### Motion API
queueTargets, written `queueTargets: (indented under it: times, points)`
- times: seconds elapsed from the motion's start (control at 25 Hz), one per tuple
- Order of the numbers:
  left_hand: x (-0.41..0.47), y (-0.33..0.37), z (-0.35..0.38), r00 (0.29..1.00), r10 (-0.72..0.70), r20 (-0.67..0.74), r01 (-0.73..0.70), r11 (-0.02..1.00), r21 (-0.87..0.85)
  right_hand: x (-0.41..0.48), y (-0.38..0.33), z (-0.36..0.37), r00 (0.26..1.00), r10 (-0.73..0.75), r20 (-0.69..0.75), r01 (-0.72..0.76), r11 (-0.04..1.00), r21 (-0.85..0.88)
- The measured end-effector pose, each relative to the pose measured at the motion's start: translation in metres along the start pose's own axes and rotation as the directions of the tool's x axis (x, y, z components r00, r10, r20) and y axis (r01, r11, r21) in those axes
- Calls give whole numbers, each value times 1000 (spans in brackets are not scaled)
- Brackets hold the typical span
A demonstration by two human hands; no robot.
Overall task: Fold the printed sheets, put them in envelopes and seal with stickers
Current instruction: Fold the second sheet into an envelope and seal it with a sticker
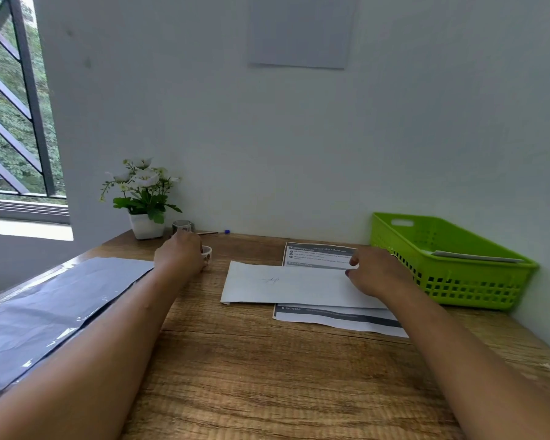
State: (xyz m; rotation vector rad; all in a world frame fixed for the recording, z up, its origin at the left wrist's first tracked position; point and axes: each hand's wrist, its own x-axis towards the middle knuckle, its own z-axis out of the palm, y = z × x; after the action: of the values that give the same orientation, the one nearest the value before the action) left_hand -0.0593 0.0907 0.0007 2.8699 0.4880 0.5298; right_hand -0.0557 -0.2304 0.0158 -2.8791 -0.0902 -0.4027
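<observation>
The left hand [180, 254] curls round a small white patterned sticker roll [207, 253] near the wooden desk's [267, 376] far left corner. The right hand [378, 274] rests on the white paper envelope [283, 284]; whether it pinches or presses, I cannot tell. The envelope lies over the printed sheets [331, 319] toward the desk's right edge. This looks like sealing: next, a sticker goes on the flap.

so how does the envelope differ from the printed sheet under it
The envelope lies on top; the printed sheet lies under it, showing only beyond its far and near edges. The envelope is almost blank, with one small mark; the sheet carries dark bands and text. The right hand rests on the envelope's right end; whether it touches the sheet is unclear. Both are white paper lying flat on the desk.
</observation>
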Motion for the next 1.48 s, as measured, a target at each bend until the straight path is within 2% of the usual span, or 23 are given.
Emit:
queueTargets:
  times: [0.12, 0.2, 0.36, 0.56, 0.68, 1.0, 1.12, 1.2, 1.32, 1.48]
  points:
    - [-1, 5, -5, 998, 55, 1, -55, 996, -76, -1, -1, 0, 998, -48, -37, 49, 998, 43]
    - [-2, 12, -8, 992, 129, 8, -126, 973, -192, -2, -5, 1, 990, -118, -82, 125, 989, 82]
    - [-17, 40, -14, 957, 291, 16, -245, 831, -499, -5, -19, 0, 959, -253, -124, 277, 926, 256]
    - [-45, 85, -18, 876, 482, 24, -343, 655, -673, -17, -36, -3, 932, -358, -56, 331, 776, 537]
    - [-58, 101, -16, 833, 553, 5, -380, 579, -721, -20, -39, -6, 920, -379, -103, 358, 704, 614]
    - [-59, 104, -18, 841, 540, -7, -338, 516, -787, -18, -41, -8, 920, -299, -253, 390, 643, 659]
    - [-63, 106, -22, 789, 613, 37, -269, 399, -877, -18, -40, -9, 900, -285, -329, 436, 605, 666]
    - [-66, 111, -25, 803, 595, 46, -204, 346, -916, -18, -41, -10, 883, -292, -366, 468, 579, 667]
    - [-65, 115, -21, 873, 487, 27, -171, 358, -918, -19, -43, -11, 866, -300, -399, 499, 555, 665]
    - [-58, 109, -13, 895, 447, -5, -209, 409, -888, -16, -41, -14, 897, -238, -373, 441, 535, 720]
